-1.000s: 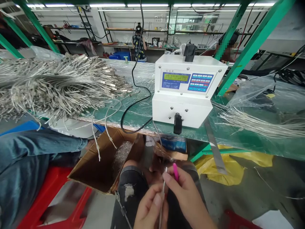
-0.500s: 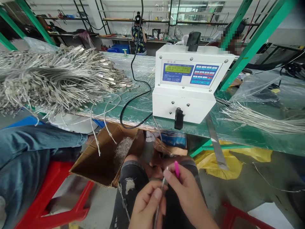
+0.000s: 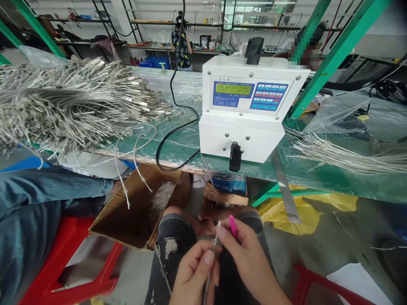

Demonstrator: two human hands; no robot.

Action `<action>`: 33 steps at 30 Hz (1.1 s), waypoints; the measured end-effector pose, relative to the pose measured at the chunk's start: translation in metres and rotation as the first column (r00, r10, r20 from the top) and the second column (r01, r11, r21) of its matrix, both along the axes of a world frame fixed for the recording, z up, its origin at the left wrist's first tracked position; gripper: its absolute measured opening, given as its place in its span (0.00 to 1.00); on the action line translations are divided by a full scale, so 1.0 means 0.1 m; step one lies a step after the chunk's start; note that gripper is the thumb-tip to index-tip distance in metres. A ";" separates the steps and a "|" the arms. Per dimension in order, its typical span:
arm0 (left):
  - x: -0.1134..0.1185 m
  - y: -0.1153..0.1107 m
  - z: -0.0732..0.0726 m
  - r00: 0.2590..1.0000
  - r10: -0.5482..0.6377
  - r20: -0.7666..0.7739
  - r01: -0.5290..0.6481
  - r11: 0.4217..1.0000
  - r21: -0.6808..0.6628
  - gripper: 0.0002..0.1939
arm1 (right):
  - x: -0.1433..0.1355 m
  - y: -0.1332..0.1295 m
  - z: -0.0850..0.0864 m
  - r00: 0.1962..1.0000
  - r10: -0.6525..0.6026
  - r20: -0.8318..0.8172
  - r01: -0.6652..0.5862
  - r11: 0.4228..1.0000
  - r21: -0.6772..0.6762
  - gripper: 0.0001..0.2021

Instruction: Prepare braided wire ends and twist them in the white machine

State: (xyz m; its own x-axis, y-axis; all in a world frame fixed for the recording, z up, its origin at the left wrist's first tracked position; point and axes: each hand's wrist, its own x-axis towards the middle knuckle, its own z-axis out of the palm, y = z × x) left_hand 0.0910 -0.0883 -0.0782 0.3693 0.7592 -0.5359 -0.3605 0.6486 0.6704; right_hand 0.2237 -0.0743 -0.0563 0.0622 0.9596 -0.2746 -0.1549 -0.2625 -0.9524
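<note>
Red stool (image 3: 70, 233) beside a cardboard box (image 3: 119, 226)

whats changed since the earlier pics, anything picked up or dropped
Only the view shifted: the white machine sits slightly higher in the picture, likely the head tipping down. Nothing was visibly taken up or let go. The left hand and right hand still hold the thin cable, and the pink object stays in the right.

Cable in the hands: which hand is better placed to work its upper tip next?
Probably the right hand: it pinches the cable near that tip, while the left hand grips it lower down.
</note>
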 end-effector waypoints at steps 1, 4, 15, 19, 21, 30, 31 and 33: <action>0.00 0.00 -0.01 1.000 -0.007 -0.003 0.007 1.000 0.009 0.24 | 0.01 0.01 0.01 0.999 0.020 0.025 -0.020 1.000 0.004 0.20; 0.00 0.00 -0.01 1.000 -0.018 -0.008 0.018 0.999 0.043 0.26 | 0.05 0.01 0.02 0.990 0.083 0.117 -0.085 0.996 0.014 0.19; 0.00 0.04 -0.08 0.995 0.089 0.041 -0.092 0.994 0.055 0.26 | 0.31 -0.13 -0.04 0.955 -0.269 0.128 0.236 0.945 0.225 0.24; -0.02 0.04 -0.06 0.995 0.102 0.019 -0.103 0.991 0.085 0.23 | 0.23 -0.27 -0.08 0.963 -0.245 0.114 0.187 0.909 0.372 0.19; -0.03 0.04 -0.05 0.996 0.092 0.012 -0.093 0.991 0.100 0.21 | 0.17 -0.30 -0.07 0.955 -0.242 0.170 0.133 0.865 0.483 0.13; -0.03 0.02 0.04 0.992 0.126 0.027 -0.128 0.986 0.104 0.22 | 0.06 -0.22 0.08 0.865 -0.153 0.478 -0.232 0.723 0.651 0.10; -0.04 0.02 0.04 0.990 0.139 0.017 -0.140 0.985 0.096 0.23 | 0.05 -0.22 0.08 0.856 -0.156 0.492 -0.244 0.718 0.652 0.10; -0.04 0.01 0.06 0.988 0.152 0.001 -0.151 0.985 0.079 0.25 | 0.04 -0.23 0.05 0.845 -0.170 0.507 -0.250 0.714 0.655 0.10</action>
